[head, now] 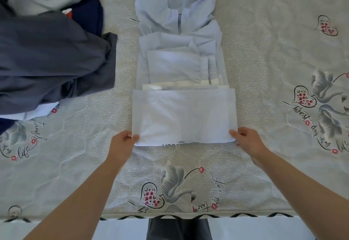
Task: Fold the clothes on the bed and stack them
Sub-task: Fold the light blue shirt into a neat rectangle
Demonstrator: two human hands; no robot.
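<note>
Your left hand (123, 139) and right hand (246, 139) pinch the near corners of the pale blue hoodie (184, 115), mid-bed (264, 54); its label is upside down, unreadable; the bedspread reads "Best day" and "life"; dark clothes (49, 58) lie far left.

Bright, even daylight; faint soft shadows, mild softness throughout; wide-angle bowing at the edges
</note>
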